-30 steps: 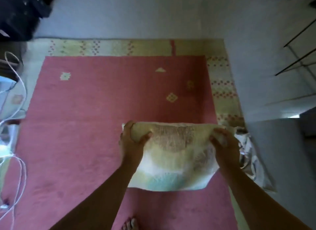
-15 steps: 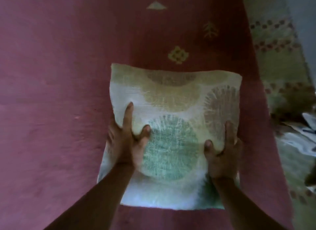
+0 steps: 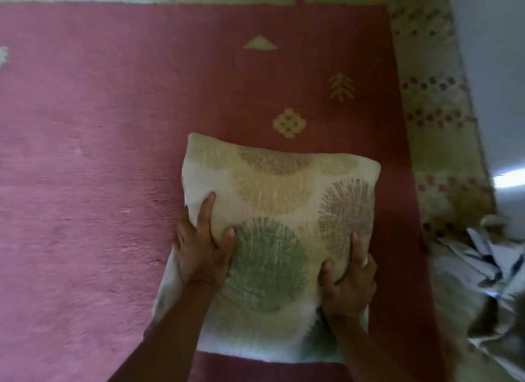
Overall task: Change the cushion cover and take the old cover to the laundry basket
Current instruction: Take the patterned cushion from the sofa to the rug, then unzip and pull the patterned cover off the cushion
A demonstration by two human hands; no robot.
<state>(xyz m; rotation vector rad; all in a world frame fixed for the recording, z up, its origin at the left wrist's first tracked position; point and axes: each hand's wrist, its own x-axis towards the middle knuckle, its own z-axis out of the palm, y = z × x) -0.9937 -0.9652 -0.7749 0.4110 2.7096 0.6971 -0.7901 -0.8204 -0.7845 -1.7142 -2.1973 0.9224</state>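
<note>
A square cushion (image 3: 284,199) in a cream cover printed with green, yellow and brown round shapes is in the middle of the view, above the pink rug (image 3: 85,182). My left hand (image 3: 201,248) grips its left side, thumb on the front and fingers curled round the edge. My right hand (image 3: 349,279) grips its right side the same way, thumb pressed into the front. A crumpled white cloth with dark marks (image 3: 494,270) lies at the right edge of the rug; I cannot tell whether it is the other cover.
The pink rug has a pale patterned border (image 3: 434,120) along its top and right sides. Grey floor (image 3: 497,69) lies beyond the border at the right. No laundry basket is in view.
The cushion was squeezed at its top edge a second ago; since then the view dropped close and both hands shifted to its sides. In the last half second the cushion barely moved.
</note>
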